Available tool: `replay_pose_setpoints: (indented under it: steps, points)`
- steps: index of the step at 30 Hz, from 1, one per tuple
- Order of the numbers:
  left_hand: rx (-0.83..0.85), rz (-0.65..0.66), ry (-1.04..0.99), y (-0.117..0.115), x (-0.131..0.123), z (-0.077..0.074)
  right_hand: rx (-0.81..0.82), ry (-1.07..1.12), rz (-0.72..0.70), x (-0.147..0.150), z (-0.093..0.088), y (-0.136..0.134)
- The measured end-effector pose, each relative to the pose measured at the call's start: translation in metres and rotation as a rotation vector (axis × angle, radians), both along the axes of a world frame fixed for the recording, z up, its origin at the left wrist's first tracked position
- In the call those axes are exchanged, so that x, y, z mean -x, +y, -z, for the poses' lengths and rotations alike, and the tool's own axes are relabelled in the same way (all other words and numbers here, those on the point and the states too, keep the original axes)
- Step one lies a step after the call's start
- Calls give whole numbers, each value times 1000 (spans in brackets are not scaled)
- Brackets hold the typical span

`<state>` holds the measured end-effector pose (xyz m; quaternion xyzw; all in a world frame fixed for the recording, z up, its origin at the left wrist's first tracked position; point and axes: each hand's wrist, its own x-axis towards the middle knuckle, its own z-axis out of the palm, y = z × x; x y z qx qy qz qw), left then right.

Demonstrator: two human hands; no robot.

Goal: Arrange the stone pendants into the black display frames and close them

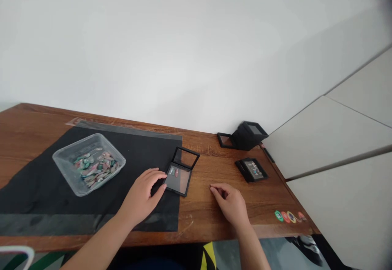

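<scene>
A small black hinged display case point(183, 195) lies unfolded on the black mat's right edge, lid tilted up. Inside its clear film are a few small polished stones point(176, 173), one reddish and others pale. The curved fingertips of my left hand point(142, 192) touch the case's left edge, with thumb and index apart. Over the bare wood to the right, my right hand point(231, 204) has thumb and index pinched together; whatever is between them is too small to name. Left of my left hand, a clear plastic tub point(114, 149) holds many green, pink and brown stone pieces point(96, 168).
A black mat point(143, 151) is taped to the wooden table point(202, 217). Stacked black cases point(249, 135) stand at the back right, and a filled case point(252, 169) lies before them. Round stickers point(284, 216) mark the front right. White wall and panels border the table.
</scene>
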<state>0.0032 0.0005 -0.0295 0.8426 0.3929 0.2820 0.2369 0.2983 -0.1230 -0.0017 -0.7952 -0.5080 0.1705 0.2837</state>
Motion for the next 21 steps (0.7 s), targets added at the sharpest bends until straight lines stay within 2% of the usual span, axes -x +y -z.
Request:
replay_pose_setpoints:
  steps: [6, 12, 16, 21]
  points:
    - [-79, 13, -4, -3, -2, 1, -127, 109, 16, 22, 6, 10]
    - [-187, 15, -36, -12, -2, -3, -317, 352, -14, 67, -9, 20]
    - [-142, 71, -106, -14, 1, -8, -302, 199, -122, 92, -20, 23]
    - [9, 118, -265, -8, 7, -8, -325, -57, -318, 108, -22, 34]
